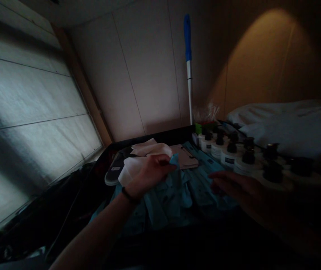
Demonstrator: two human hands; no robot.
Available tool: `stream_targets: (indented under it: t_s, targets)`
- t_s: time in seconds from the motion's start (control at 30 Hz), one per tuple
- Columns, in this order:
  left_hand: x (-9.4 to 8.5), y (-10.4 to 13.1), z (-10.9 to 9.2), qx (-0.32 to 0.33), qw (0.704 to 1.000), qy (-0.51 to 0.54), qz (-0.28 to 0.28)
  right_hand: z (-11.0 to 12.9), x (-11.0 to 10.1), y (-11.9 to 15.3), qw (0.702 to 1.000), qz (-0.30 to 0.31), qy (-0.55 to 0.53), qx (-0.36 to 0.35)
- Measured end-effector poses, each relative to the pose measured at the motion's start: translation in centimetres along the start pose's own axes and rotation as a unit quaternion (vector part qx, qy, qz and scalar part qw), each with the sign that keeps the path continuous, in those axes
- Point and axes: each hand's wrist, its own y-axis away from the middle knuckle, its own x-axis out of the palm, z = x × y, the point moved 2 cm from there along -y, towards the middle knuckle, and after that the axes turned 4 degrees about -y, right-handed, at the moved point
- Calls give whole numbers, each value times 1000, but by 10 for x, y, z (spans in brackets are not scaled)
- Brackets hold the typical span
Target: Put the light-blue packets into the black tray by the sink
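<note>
We are looking down at a dark tray-like surface, seemingly the top of a cart, with a raised black rim running along its far edge. Lying on it, we are seeing a heap of light blue packets in the middle, white folded cloths and a flat notepad-like item toward the back, and a pale slipper-shaped object at the left edge. Along the right side, rows of small white bottles with black caps are standing close together, and a green item is sitting at the far corner beneath crinkled clear wrapping.
</note>
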Motion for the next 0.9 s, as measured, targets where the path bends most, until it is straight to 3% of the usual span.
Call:
stream_targets:
  t_s: [0.1, 0.2, 0.27, 0.3, 0.37, 0.43, 0.5, 0.57, 0.7, 0.8, 0.9]
  targets:
    - [20, -18, -21, 42, 986, 148, 67, 14, 23, -26, 985, 120, -122, 5]
    - [27, -25, -25, 86, 991, 78, 59, 18, 34, -34, 962, 168, -209, 52]
    - [20, -21, -19, 108, 993, -36, 7, 16, 30, -31, 961, 127, -226, 100]
    - [16, -17, -14, 112, 988, -102, 10, 14, 25, -28, 964, 94, -222, 115]
    - [14, -4, -4, 117, 963, -227, 85, 13, 16, -23, 966, 30, -216, 138]
    - [19, 10, 4, 121, 917, -335, 181, 13, 9, -19, 966, 0, -207, 155]
    - [27, 21, 9, 126, 876, -415, 212, 13, 7, -18, 965, -12, -201, 169]
    - [34, 25, 11, 132, 854, -459, 207, 12, 8, -20, 963, -20, -202, 175]
    - [44, 26, 12, 152, 837, -482, 208, 3, 7, -27, 966, -33, -215, 137]
    - [49, 24, 14, 152, 826, -496, 220, -2, 2, -29, 984, -46, -156, 73]
    - [56, 24, 17, 151, 817, -506, 232, -3, 1, -28, 988, -55, -127, 69]
